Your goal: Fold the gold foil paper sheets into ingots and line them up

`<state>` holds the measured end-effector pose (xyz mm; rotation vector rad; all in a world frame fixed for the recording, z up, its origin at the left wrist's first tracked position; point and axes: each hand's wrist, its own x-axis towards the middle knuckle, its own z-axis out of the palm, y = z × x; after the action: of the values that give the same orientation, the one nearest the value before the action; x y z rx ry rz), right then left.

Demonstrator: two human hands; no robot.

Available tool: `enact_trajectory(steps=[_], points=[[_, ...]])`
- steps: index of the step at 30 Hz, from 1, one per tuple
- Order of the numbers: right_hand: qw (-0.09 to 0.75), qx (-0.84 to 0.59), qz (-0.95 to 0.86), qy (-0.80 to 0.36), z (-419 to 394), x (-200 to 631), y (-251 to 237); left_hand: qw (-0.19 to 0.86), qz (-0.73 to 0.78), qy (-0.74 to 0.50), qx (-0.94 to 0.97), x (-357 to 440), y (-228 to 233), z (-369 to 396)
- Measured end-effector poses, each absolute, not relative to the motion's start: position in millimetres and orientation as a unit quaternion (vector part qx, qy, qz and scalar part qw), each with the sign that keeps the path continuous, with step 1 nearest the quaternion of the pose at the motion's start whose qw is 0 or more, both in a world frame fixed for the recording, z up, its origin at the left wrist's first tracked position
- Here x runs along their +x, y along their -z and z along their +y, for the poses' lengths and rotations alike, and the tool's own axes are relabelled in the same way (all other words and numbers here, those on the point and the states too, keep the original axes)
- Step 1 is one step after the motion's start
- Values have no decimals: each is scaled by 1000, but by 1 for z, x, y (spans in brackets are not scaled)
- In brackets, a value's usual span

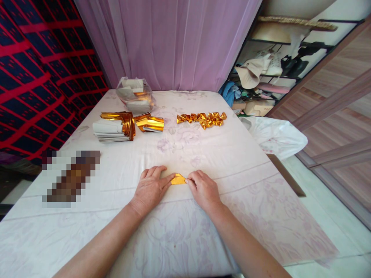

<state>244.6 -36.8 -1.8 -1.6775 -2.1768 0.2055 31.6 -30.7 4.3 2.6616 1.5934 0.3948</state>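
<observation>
A small folded piece of gold foil paper (177, 179) lies flat on the white floral cloth of the table (179, 235). My left hand (150, 188) presses on its left end with fingers flat. My right hand (203, 189) presses on its right end with its fingertips. Most of the paper is hidden under the two hands. Farther back lies a row of finished folded gold pieces (203, 119).
A stack of white-backed gold sheets (113, 127) and a curled gold sheet (150, 122) lie at the back left. Behind them stands a clear plastic bag (135, 95) of paper. A blurred patch (71, 178) is at left. A white bag (275, 135) hangs off the right edge.
</observation>
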Motion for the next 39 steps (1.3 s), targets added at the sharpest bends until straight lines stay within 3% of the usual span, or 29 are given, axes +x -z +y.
enact_trajectory(steps=[5, 11, 19, 39], points=[[194, -602, -773, -61, -38, 243, 3, -39, 497, -100, 861, 35, -13, -41], [193, -604, -771, -66, -38, 241, 4, -24, 487, -91, 869, 53, -11, -65], [187, -608, -768, -75, -38, 242, 3, -42, 474, -73, 876, 24, -5, -74], [209, -603, -768, -56, -40, 241, 7, 50, 525, -168, 833, 20, -24, -45]])
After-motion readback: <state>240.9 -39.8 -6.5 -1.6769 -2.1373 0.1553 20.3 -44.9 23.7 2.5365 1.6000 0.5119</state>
